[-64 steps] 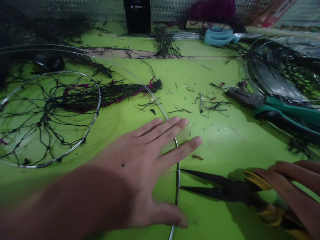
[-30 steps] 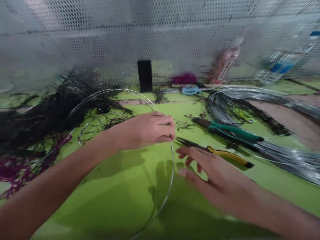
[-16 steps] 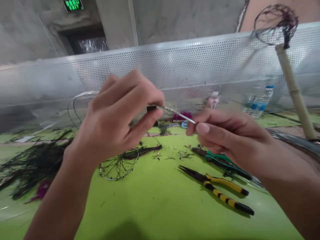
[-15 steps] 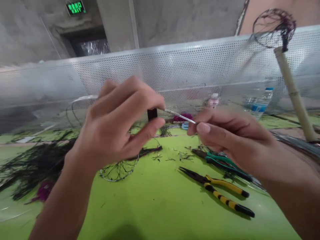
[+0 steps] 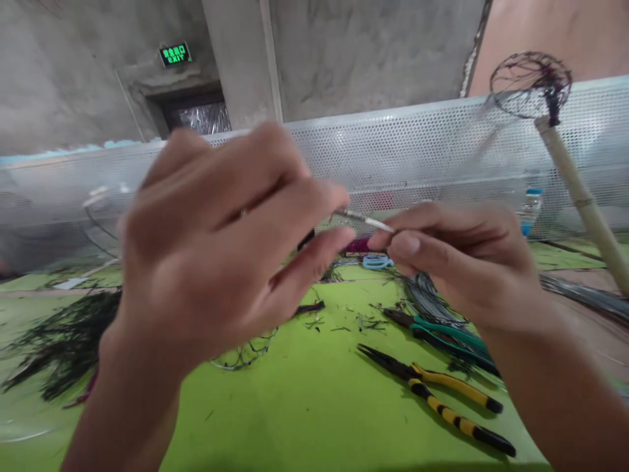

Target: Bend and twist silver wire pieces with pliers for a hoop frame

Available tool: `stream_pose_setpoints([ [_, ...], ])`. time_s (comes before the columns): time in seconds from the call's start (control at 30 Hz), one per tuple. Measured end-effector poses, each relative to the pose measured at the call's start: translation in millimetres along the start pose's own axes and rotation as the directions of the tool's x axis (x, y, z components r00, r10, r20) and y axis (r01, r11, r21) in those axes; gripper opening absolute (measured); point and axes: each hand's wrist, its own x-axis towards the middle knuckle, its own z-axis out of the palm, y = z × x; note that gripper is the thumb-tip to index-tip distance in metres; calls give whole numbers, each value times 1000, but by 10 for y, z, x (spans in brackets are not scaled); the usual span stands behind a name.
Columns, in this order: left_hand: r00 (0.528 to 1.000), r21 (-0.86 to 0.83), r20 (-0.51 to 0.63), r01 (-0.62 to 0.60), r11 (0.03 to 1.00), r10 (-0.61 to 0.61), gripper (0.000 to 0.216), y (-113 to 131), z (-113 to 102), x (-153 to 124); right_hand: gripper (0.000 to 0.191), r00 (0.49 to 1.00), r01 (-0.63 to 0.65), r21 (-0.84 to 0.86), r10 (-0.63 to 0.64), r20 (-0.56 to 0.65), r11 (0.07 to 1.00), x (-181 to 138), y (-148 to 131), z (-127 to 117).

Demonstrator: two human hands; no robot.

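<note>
My right hand (image 5: 457,262) pinches a thin wire-like stick (image 5: 366,221) between thumb and forefinger. Its length near my right hand is white, and the part toward the left looks darker. My left hand (image 5: 221,242), smeared by motion, is curled in with forefinger and thumb close together around the other end of the stick. A dark flat piece (image 5: 305,240) shows between these two fingers, mostly hidden. Below on the green table (image 5: 295,419) lie yellow-and-black long-nose pliers (image 5: 417,377) and green-handled pliers (image 5: 437,331), both apart from my hands.
Dark bristly strands (image 5: 73,341) lie at the left. A wire hoop (image 5: 240,357) is partly behind my left hand. Grey wires (image 5: 425,298), blue-handled scissors (image 5: 377,261) and clippings (image 5: 368,322) lie farther back. A bamboo stick (image 5: 577,187) carrying a woven ring (image 5: 531,82) stands right, before a perforated screen (image 5: 393,144).
My left hand has come nearer and its knuckles have turned, covering more of the dark piece. The right hand keeps its pinch on the stick. The whole view has tilted up slightly.
</note>
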Motion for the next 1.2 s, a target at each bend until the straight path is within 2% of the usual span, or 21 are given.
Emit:
stream_pose_setpoints([
  [0.03,992,123,-37,-116,986,122,15,-27,-29,80,8,999,20,20,-19,-28,1000,23,17,12],
  [0.1,964,273,-16,-252,928,266,19,-74,-66,195,10,996,71,58,-67,-62,996,57,54,20],
  [0.17,941,285,8,-326,901,338,20,-106,-68,228,10,992,109,56,-105,-73,992,68,82,2],
  [0.27,931,231,16,-358,904,365,13,-127,12,114,8,988,139,-72,-143,-51,988,50,99,-72],
  [0.4,975,69,71,-217,974,212,6,-89,269,-278,10,971,210,-244,-173,166,947,-2,128,-147],
  [0.43,986,-29,136,-95,995,98,8,-70,351,-401,10,963,208,-283,-146,224,936,-25,148,-141],
  [0.47,985,-168,174,32,985,-2,9,-49,436,-530,10,958,187,-321,-100,269,928,-56,176,-124],
  [0.53,969,-243,231,140,960,-83,13,1,597,-790,10,943,106,-362,22,332,926,-150,260,-63],
  [0.6,936,-282,317,245,927,-151,17,64,730,-1032,10,907,11,-351,139,399,936,-285,370,12],
  [0.7,852,-318,479,396,862,-214,22,177,852,-1293,14,848,-96,-312,242,471,945,-522,525,93],
  [0.83,700,-322,665,581,747,-258,35,291,917,-1405,14,785,-219,-299,350,512,929,-756,621,98],
  [0.93,546,-309,794,741,597,-266,40,314,962,-1416,14,777,-235,-304,366,512,923,-835,640,66],
  [0.97,511,-304,819,772,558,-261,40,314,980,-1424,14,783,-215,-313,355,511,925,-850,647,54],
  [1.0,496,-304,829,787,537,-258,39,314,998,-1436,13,787,-186,-325,339,515,927,-862,654,40],
  [1.1,526,-330,810,773,541,-257,32,317,1036,-1486,14,796,-114,-380,313,518,918,-891,682,-12],
  [1.2,606,-383,753,721,577,-257,17,321,1041,-1539,12,803,-105,-397,313,508,912,-906,713,-77],
])
